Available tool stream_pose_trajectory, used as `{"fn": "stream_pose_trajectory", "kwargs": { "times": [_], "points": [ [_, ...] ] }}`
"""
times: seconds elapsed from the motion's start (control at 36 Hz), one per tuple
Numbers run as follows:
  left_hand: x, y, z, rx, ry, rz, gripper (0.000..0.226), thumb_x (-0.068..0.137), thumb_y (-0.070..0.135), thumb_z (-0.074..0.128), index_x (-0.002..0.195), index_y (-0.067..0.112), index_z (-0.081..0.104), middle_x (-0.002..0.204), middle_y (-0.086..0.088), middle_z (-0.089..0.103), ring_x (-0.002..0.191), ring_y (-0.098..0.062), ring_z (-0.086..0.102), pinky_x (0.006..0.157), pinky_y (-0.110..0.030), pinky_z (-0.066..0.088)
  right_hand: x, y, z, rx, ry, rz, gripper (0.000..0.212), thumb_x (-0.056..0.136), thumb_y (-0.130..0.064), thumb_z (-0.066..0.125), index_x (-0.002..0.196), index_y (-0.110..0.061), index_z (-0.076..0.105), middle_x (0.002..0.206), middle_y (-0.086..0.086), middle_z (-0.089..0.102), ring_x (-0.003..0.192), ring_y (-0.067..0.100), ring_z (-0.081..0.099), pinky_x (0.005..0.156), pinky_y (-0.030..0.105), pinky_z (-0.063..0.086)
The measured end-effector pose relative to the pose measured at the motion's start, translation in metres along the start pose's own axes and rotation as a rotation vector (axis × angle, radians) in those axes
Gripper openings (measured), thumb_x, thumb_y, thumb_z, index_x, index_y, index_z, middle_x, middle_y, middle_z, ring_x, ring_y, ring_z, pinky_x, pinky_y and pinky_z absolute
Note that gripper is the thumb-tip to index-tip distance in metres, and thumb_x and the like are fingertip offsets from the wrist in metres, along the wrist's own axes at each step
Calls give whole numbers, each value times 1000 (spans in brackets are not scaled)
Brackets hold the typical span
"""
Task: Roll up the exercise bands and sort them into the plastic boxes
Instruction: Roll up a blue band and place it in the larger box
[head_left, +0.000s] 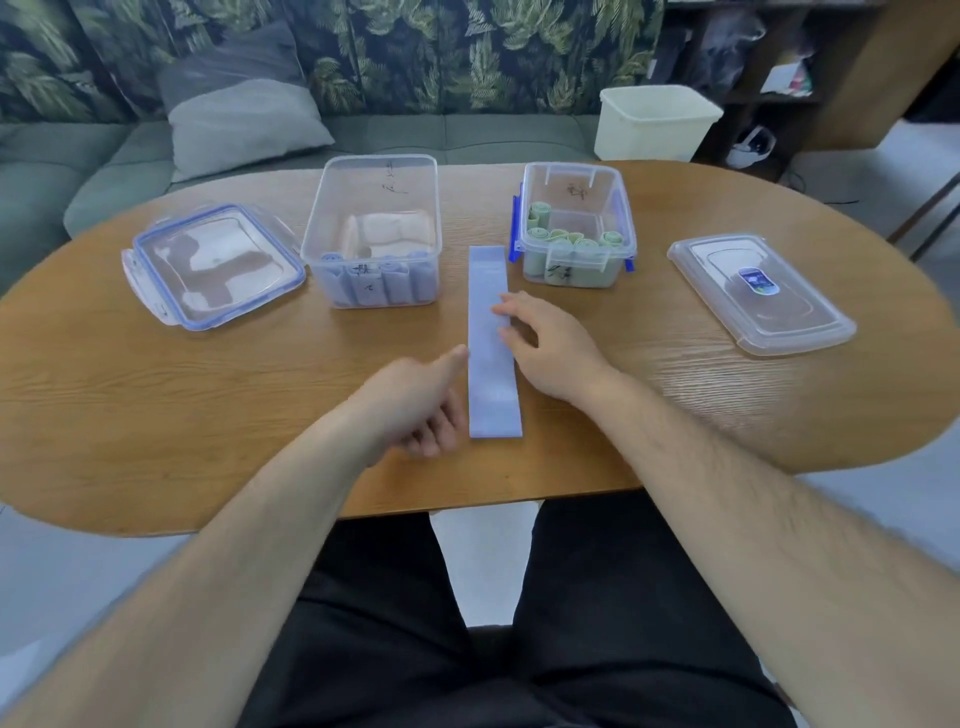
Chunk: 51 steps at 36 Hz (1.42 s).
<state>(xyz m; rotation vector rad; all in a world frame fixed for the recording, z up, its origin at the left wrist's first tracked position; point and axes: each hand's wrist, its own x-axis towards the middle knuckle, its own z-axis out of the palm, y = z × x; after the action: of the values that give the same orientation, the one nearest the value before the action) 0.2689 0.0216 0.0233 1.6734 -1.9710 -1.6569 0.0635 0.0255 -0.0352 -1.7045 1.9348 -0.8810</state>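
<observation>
A pale blue exercise band (491, 364) lies flat and unrolled on the wooden table (208, 395), running away from me. My right hand (545, 343) rests on its right edge, fingertips pressing the band. Just left of the band's near half sits my left hand (421, 405), thumb touching the band's edge and fingers curled under. Behind the band, the left clear box (374, 228) holds several rolled blue bands. The right clear box (574, 223), with blue clips, holds several rolled green bands.
A blue-rimmed lid (213, 265) lies at the left of the table. At the right lies a plain clear lid (761, 293). A white bin (654, 122) and a grey sofa with cushions stand behind the table.
</observation>
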Motion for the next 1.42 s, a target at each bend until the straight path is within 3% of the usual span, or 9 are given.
{"fn": "stream_pose_trajectory", "kwargs": {
  "times": [0.06, 0.11, 0.17, 0.22, 0.31, 0.75, 0.94, 1.06, 1.42],
  "points": [
    [15, -3, -2, 127, 328, 200, 55, 102, 48, 45, 71, 7, 64, 55, -2, 60, 52, -18, 53, 53, -28, 39, -3, 4, 2, -19, 129, -4, 36, 104, -20, 48, 138, -17, 60, 143, -2, 58, 138, 11, 45, 114, 24, 34],
    [31, -4, 3, 179, 466, 400, 37, 100, 37, 52, 79, 9, 61, 71, 0, 61, 69, -19, 56, 62, -33, 44, -3, 4, 2, -34, 171, -9, 37, 103, -19, 46, 137, -16, 61, 134, -3, 63, 128, 11, 52, 107, 24, 40],
    [48, -6, 10, 248, 465, 479, 20, 98, 34, 55, 100, 17, 64, 97, 2, 66, 94, -20, 60, 85, -37, 50, -1, 5, 3, -65, 160, -14, 38, 102, -18, 46, 138, -16, 60, 134, -2, 62, 129, 12, 51, 109, 27, 40],
    [61, -6, 15, 345, 433, 442, 35, 99, 36, 54, 131, 21, 57, 126, 1, 62, 125, -25, 49, 108, -43, 40, -1, 7, 5, -86, 146, -9, 39, 102, -19, 47, 140, -17, 57, 139, 0, 60, 134, 14, 48, 113, 32, 39],
    [71, -3, 17, 371, 447, 422, 51, 101, 37, 51, 148, 19, 43, 148, 0, 50, 144, -23, 32, 118, -43, 24, 1, 9, 6, -90, 139, -5, 42, 101, -19, 49, 142, -18, 55, 142, 0, 58, 136, 13, 47, 115, 35, 39],
    [92, -3, 19, 385, 499, 506, 53, 97, 32, 56, 147, 17, 45, 149, 0, 51, 140, -18, 43, 118, -41, 29, 8, 4, 4, -158, 111, 9, 44, 99, -25, 52, 143, -22, 54, 144, -3, 57, 135, 13, 49, 114, 37, 39],
    [77, -18, 17, 287, 526, 573, 41, 99, 24, 54, 139, 15, 56, 133, 2, 63, 124, -14, 56, 108, -36, 45, -14, -3, 3, 36, 231, 34, 36, 98, -17, 50, 130, -20, 66, 121, -9, 71, 116, 7, 62, 101, 32, 51],
    [70, -21, 17, 381, 477, 602, 45, 100, 25, 55, 143, 15, 51, 141, 0, 58, 131, -16, 51, 111, -34, 40, -21, -10, 4, -8, 162, 23, 38, 99, -17, 52, 135, -20, 63, 129, -8, 67, 120, 5, 59, 104, 28, 48],
    [49, -50, 24, 507, 416, 673, 47, 99, 30, 57, 143, 14, 52, 156, -1, 45, 148, -16, 35, 120, -37, 28, -65, -27, 19, -4, 209, 36, 36, 96, -13, 53, 128, -15, 69, 129, -1, 69, 121, 12, 59, 103, 19, 43]
  ]
}}
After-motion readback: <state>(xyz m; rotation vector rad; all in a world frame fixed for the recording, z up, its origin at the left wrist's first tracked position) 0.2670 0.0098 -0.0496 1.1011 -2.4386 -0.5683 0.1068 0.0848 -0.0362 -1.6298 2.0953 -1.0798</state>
